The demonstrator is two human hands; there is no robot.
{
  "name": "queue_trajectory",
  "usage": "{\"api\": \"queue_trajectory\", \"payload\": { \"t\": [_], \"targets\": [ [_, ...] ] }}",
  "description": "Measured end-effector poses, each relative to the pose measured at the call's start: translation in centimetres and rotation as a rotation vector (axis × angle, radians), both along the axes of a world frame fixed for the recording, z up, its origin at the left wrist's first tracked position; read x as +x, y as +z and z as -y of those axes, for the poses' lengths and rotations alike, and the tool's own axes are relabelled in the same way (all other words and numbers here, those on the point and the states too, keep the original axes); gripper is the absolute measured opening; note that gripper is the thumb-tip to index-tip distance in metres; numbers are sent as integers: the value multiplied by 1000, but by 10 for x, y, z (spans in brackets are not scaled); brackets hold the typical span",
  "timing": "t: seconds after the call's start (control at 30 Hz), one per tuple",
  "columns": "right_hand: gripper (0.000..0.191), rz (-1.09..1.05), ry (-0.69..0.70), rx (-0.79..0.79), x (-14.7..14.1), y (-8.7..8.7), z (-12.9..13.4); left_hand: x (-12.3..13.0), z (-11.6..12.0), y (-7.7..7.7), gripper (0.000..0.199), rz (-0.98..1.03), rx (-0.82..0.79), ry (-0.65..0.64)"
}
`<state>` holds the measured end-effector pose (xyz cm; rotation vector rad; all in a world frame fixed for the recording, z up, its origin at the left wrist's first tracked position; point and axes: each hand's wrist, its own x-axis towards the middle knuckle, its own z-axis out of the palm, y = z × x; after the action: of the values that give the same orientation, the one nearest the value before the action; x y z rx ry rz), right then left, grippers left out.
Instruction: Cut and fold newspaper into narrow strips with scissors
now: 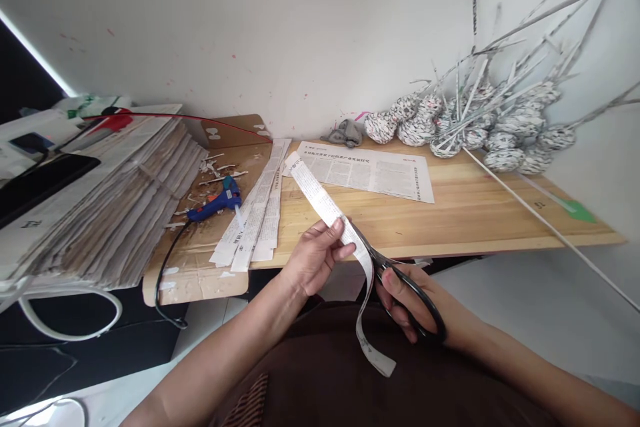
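Note:
Between thumb and fingers, my left hand (317,255) pinches a long newspaper strip (316,195). The strip's upper end reaches over the table; its lower end curls down over my lap. My right hand (405,297) grips black-handled scissors (431,310) by the loops. Their blades lie along the strip's right side, close behind my left fingers and partly hidden, so I cannot tell whether they are cutting. Several cut newspaper strips (260,213) lie fanned out to the left. A printed newspaper piece (380,173) rests flat on the table behind my hands.
A blue glue gun (215,203) lies on cardboard (200,283) among paper scraps. Left of it rises a tall newspaper stack (125,213). Woven paper balls (500,130) with long stems crowd the right rear of the wooden table (475,213). A grey cloth (346,133) sits by the wall.

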<state>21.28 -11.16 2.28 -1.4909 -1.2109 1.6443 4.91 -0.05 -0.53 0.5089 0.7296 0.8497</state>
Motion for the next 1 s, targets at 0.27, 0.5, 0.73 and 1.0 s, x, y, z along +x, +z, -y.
{"api": "queue_trajectory", "payload": {
  "t": [0.27,0.5,0.73,1.0],
  "targets": [
    [66,-45,73,146,1,-2,1,0,3,-1,36,-49,12,-92],
    [65,-131,62,146,2,-17,-1,2,7,0,42,-33,38,-87],
    [69,-96,45,112,0,-11,0,1,6,-4,39,14,32,-87],
    [67,-71,70,63,2,-7,0,-6,-2,-2,42,28,20,-85]
  ]
}}
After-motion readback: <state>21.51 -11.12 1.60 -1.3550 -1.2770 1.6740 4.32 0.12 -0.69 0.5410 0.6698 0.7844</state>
